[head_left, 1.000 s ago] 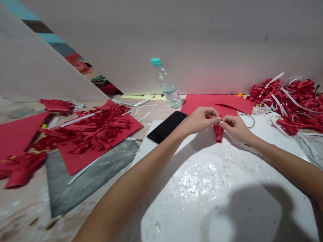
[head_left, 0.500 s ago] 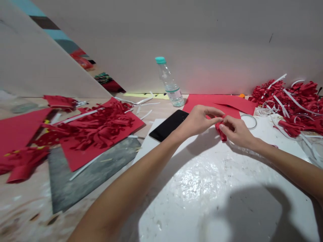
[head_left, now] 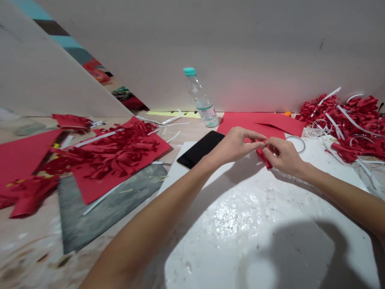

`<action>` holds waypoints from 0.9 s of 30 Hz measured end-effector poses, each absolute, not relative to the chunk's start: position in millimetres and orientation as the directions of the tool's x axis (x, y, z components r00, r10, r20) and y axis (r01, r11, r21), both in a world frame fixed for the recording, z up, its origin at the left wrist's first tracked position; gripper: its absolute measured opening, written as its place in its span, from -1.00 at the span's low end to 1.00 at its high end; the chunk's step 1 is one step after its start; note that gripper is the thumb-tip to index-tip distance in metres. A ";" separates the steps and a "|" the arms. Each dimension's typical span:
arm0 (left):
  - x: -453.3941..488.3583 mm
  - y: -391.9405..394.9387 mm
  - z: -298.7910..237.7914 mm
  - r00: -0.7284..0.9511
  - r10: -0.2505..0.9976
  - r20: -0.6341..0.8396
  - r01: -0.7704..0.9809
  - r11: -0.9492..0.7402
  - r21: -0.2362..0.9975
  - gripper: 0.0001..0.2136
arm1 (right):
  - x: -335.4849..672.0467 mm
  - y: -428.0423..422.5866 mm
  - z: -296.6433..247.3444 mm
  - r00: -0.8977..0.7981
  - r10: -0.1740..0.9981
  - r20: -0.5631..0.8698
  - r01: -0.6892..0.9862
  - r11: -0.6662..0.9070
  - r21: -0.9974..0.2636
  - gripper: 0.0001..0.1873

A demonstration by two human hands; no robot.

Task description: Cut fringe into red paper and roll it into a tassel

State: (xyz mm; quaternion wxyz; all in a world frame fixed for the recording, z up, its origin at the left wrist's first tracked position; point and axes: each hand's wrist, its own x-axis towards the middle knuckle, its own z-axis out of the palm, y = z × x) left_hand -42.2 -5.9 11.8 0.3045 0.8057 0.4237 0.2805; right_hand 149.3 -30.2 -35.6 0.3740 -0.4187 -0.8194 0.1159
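Note:
My left hand point(head_left: 236, 144) and my right hand point(head_left: 284, 155) meet at the far side of the white board. Between their fingertips is a small red tassel point(head_left: 265, 159), its strips hanging down toward the board. The left thumb and forefinger pinch at its top end, and the right fingers close on it from the other side. My fingers partly cover the tassel. Just left of my left hand lies a black phone point(head_left: 197, 151). A flat red sheet point(head_left: 264, 121) stretches out behind both hands.
A clear bottle point(head_left: 206, 110) with a teal cap stands by the wall. Red fringed pieces and white strips heap up at the right point(head_left: 355, 116). More fringed pieces point(head_left: 114, 156) lie on red sheets at the left, over a dark grey slab point(head_left: 120, 204). A ring point(head_left: 297, 144) rests beyond my right hand.
Both hands stay in nearly the same place on the tassel. The fingertips have shifted slightly and sit closer together, and the tassel's lower end has swung a little to the right.

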 end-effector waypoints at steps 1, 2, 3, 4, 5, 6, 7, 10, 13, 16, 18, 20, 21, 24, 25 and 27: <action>-42.2 -6.1 11.5 0.489 0.850 0.197 0.511 -0.462 0.725 -0.75 | 149.6 -30.0 -36.5 -0.373 0.770 0.517 0.605 0.625 -0.493 -0.84; -42.1 -6.5 11.6 0.488 0.848 0.205 0.512 -0.469 0.720 -0.75 | 149.8 -29.9 -37.3 -0.375 0.769 0.518 0.610 0.625 -0.487 -0.83; -42.0 -7.0 12.0 0.484 0.848 0.213 0.515 -0.474 0.714 -0.76 | 149.9 -29.7 -37.9 -0.377 0.769 0.517 0.613 0.625 -0.483 -0.82; -41.8 -7.7 12.6 0.479 0.850 0.220 0.522 -0.478 0.707 -0.77 | 150.1 -29.6 -38.3 -0.378 0.769 0.516 0.615 0.625 -0.481 -0.81; -41.6 -8.5 13.4 0.474 0.851 0.225 0.530 -0.480 0.699 -0.78 | 150.2 -29.4 -38.6 -0.379 0.767 0.518 0.614 0.626 -0.480 -0.81; -41.3 -9.3 14.4 0.468 0.853 0.229 0.540 -0.481 0.691 -0.79 | 150.4 -29.2 -38.7 -0.379 0.765 0.521 0.613 0.629 -0.478 -0.81; -41.0 -10.0 15.3 0.464 0.855 0.231 0.549 -0.483 0.683 -0.80 | 150.7 -29.0 -38.7 -0.378 0.763 0.525 0.613 0.631 -0.476 -0.81; -40.3 -11.8 17.8 0.457 0.858 0.236 0.571 -0.486 0.661 -0.83 | 152.0 -27.7 -37.9 -0.374 0.762 0.529 0.628 0.627 -0.461 -0.81; -40.0 -12.8 19.5 0.464 0.851 0.248 0.581 -0.503 0.640 -0.84 | 153.7 -26.6 -37.0 -0.384 0.755 0.532 0.651 0.630 -0.423 -0.80; -40.1 -13.3 20.5 0.473 0.843 0.257 0.581 -0.518 0.628 -0.86 | 154.9 -26.0 -36.6 -0.397 0.745 0.537 0.658 0.639 -0.399 -0.80; -40.3 -13.5 20.5 0.473 0.842 0.261 0.576 -0.519 0.631 -0.87 | 155.1 -25.8 -36.4 -0.397 0.743 0.539 0.656 0.640 -0.399 -0.79; -40.4 -13.8 20.3 0.474 0.840 0.264 0.566 -0.520 0.640 -0.87 | 155.2 -25.3 -36.1 -0.391 0.744 0.542 0.650 0.640 -0.409 -0.80; -40.3 -14.0 20.2 0.474 0.841 0.262 0.562 -0.518 0.645 -0.88 | 155.3 -25.1 -35.9 -0.386 0.746 0.542 0.647 0.638 -0.418 -0.80; -40.2 -14.6 20.4 0.471 0.847 0.247 0.564 -0.504 0.655 -0.88 | 155.4 -24.1 -35.2 -0.375 0.754 0.539 0.640 0.631 -0.438 -0.83; -40.2 -14.8 20.5 0.467 0.850 0.242 0.567 -0.498 0.656 -0.89 | 155.5 -23.9 -35.0 -0.374 0.755 0.539 0.638 0.631 -0.441 -0.83; -40.4 -15.0 20.6 0.461 0.855 0.239 0.571 -0.492 0.657 -0.89 | 155.6 -23.5 -34.6 -0.377 0.752 0.540 0.634 0.635 -0.441 -0.83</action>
